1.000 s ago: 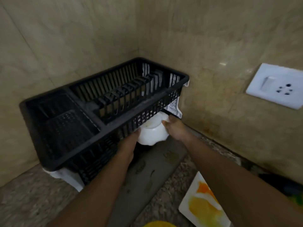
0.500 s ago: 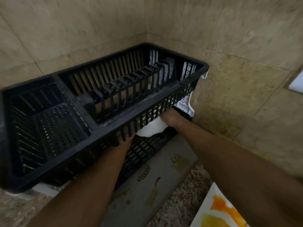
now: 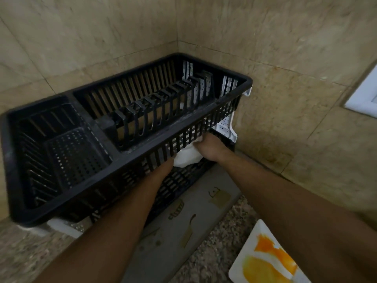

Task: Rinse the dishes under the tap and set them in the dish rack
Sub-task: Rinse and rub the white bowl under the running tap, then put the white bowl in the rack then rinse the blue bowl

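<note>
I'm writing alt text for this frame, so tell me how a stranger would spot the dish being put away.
Find the black two-tier dish rack in the tiled corner. Under its upper basket, at the right end of the front side, the left hand and right hand meet on a white bowl going into the lower tier. It is the only white dish at the rack; the plate on the counter is smeared orange and yellow.

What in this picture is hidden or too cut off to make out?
All in the head view:
- Left hand: its fingers are hidden behind the dish rack front wall.
- White bowl: its upper part is screened by the rack's slats, so its inside cannot be seen.
- Right hand: its fingertips disappear under the rack's upper tier.
- Stained white plate: cut off by the bottom edge.
- White wall plate: cut off by the right edge.
</note>
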The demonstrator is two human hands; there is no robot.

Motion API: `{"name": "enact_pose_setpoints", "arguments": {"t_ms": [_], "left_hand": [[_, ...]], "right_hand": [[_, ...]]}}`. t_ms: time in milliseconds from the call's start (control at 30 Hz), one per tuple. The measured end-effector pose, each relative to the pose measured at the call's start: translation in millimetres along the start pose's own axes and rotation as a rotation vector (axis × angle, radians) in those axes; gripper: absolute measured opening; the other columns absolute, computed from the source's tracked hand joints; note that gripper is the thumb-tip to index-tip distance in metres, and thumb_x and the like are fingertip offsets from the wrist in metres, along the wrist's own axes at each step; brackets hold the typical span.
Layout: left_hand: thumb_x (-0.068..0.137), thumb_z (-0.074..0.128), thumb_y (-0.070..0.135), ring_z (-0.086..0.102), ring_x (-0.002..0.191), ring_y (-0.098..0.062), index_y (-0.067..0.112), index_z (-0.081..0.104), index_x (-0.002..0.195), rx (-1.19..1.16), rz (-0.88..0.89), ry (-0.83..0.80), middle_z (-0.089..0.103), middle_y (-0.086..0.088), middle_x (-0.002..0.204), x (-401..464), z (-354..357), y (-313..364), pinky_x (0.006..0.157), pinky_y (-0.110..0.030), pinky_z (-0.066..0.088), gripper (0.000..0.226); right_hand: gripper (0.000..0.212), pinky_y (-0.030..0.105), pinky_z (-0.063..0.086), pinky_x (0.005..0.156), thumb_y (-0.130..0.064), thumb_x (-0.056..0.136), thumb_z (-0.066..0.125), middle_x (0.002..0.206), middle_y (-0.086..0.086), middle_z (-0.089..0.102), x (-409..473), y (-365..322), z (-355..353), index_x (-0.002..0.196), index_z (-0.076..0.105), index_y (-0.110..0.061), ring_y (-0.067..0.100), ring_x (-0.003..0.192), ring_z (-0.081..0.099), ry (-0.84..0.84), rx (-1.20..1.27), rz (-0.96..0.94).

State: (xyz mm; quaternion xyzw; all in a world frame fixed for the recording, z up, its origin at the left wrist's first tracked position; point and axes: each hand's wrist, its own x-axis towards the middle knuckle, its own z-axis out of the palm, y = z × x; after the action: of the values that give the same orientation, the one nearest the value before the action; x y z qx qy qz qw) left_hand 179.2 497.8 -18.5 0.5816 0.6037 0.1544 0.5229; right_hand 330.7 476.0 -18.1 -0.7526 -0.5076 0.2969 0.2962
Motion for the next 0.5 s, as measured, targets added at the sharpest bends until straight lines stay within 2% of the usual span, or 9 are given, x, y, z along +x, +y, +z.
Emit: {"name": "enact_pose_setpoints", "arguments": {"t_ms": [67, 133, 200, 233, 300, 400, 500], "left_hand": [[0.103, 0.037, 0.040, 0.025, 0.145, -0.027, 0.006, 0.021, 0.153, 0.015, -0.025, 0.007, 0.022, -0.012, 0.160, -6, -1, -4, 0.114, -0.027, 0.022, 0.063], [0.099, 0.042, 0.049, 0.031, 0.142, -0.027, 0.016, 0.024, 0.154, 0.159, 0.033, 0.065, 0.027, -0.009, 0.159, -18, -5, -14, 0.118, -0.033, 0.023, 0.066], [0.098, 0.049, 0.038, 0.046, 0.131, -0.028, 0.018, 0.043, 0.145, 0.297, 0.226, 0.163, 0.046, -0.011, 0.147, -38, -3, -21, 0.114, -0.037, 0.033, 0.052], [0.096, 0.053, 0.029, 0.052, 0.124, -0.027, 0.016, 0.054, 0.136, 0.310, 0.321, 0.205, 0.056, -0.013, 0.137, -48, 1, -25, 0.111, -0.035, 0.038, 0.042], [0.092, 0.058, 0.016, 0.057, 0.115, -0.024, 0.011, 0.065, 0.121, 0.293, 0.461, 0.235, 0.063, -0.012, 0.124, -84, 5, -26, 0.103, -0.027, 0.040, 0.030], [0.092, 0.058, 0.015, 0.059, 0.108, -0.020, 0.011, 0.066, 0.117, 0.302, 0.477, 0.153, 0.065, -0.007, 0.120, -141, 14, -30, 0.090, -0.023, 0.042, 0.026], [0.094, 0.055, 0.018, 0.060, 0.111, -0.027, 0.012, 0.064, 0.121, 0.394, 0.460, 0.067, 0.063, -0.009, 0.124, -205, 31, -37, 0.093, -0.034, 0.048, 0.030]], "right_hand": [[0.040, 0.019, 0.032, 0.091, -0.022, 0.098, 0.050, 0.138, 0.009, 0.054, -19, -1, -6, 0.136, 0.051, -0.007, 0.023, 0.126, 0.050, 0.028, -0.006, -0.023], [0.044, 0.020, 0.033, 0.095, -0.024, 0.097, 0.052, 0.140, 0.009, 0.052, -39, 0, -11, 0.138, 0.050, -0.007, 0.024, 0.129, 0.048, 0.049, -0.021, -0.013], [0.044, 0.021, 0.033, 0.098, -0.025, 0.097, 0.053, 0.144, 0.008, 0.050, -65, -1, -19, 0.138, 0.052, -0.011, 0.024, 0.131, 0.047, 0.038, -0.037, 0.004], [0.041, 0.021, 0.035, 0.097, -0.025, 0.097, 0.053, 0.142, 0.006, 0.052, -78, -1, -23, 0.136, 0.055, -0.012, 0.023, 0.129, 0.049, 0.029, -0.049, 0.000], [0.033, 0.022, 0.039, 0.092, -0.023, 0.098, 0.053, 0.134, 0.004, 0.060, -114, 0, -33, 0.127, 0.062, -0.013, 0.021, 0.121, 0.055, 0.032, -0.055, -0.025], [0.025, 0.029, 0.045, 0.093, -0.019, 0.099, 0.051, 0.125, 0.003, 0.064, -176, 7, -47, 0.119, 0.066, -0.015, 0.020, 0.113, 0.059, 0.049, 0.000, -0.019], [0.020, 0.036, 0.052, 0.083, -0.019, 0.100, 0.050, 0.115, 0.006, 0.066, -252, 22, -64, 0.111, 0.066, -0.020, 0.023, 0.094, 0.063, 0.039, 0.051, 0.025]]}}
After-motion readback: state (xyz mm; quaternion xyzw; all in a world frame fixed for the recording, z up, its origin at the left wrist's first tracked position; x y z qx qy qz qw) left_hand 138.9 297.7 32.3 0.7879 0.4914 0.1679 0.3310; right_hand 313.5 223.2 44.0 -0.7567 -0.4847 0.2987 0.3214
